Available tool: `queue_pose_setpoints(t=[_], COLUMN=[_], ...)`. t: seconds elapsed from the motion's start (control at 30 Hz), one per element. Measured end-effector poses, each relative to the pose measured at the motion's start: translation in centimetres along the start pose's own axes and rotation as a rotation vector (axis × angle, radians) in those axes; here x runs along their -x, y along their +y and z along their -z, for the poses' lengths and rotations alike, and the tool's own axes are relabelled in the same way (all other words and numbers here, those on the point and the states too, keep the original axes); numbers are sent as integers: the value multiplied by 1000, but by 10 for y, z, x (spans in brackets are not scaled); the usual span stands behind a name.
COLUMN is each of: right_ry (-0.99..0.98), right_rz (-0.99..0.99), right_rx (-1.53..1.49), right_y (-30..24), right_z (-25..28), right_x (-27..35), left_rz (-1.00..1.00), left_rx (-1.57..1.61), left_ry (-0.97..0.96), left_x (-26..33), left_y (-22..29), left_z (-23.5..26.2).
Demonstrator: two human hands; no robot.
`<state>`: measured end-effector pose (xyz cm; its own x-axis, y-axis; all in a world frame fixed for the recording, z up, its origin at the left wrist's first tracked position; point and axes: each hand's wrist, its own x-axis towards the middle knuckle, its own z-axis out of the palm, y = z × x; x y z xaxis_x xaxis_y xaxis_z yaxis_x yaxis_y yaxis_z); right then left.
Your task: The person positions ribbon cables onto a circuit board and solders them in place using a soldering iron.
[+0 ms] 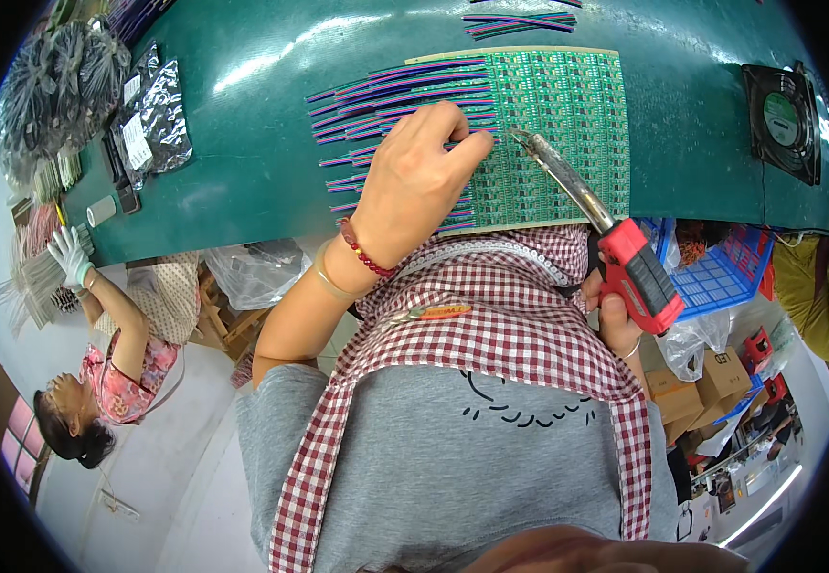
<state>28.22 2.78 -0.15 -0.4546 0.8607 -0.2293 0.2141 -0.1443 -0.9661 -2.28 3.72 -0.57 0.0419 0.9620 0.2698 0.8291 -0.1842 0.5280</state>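
A green circuit board panel [558,124] lies on the dark green table [243,181]. Several purple, green and blue ribbon wires [386,100] stick out from its left edge. My left hand [419,181], with a red bead bracelet at the wrist, rests on the wires, its thumb and forefinger pinching one at the board's edge. My right hand [613,310] grips the red handle of a soldering iron [636,272]. Its metal tip reaches the board just right of my left fingertips.
A black fan [782,119] sits at the table's right end. Silver foil bags [152,119] and dark wire bundles [56,81] lie at the left. More loose wires [520,21] are beyond the board. A blue basket [720,272], cardboard boxes [711,382] and another person [114,368] are nearby.
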Motion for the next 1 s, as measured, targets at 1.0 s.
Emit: queue_pose_setpoints(t=[1.0], right_ry=[35], right_rz=[56], right_rx=[142], right_y=[9], right_z=[6], right_x=[7], left_rz=[40], left_rx=[58], left_ry=[-17], left_x=[-3], left_y=[1], left_z=[5])
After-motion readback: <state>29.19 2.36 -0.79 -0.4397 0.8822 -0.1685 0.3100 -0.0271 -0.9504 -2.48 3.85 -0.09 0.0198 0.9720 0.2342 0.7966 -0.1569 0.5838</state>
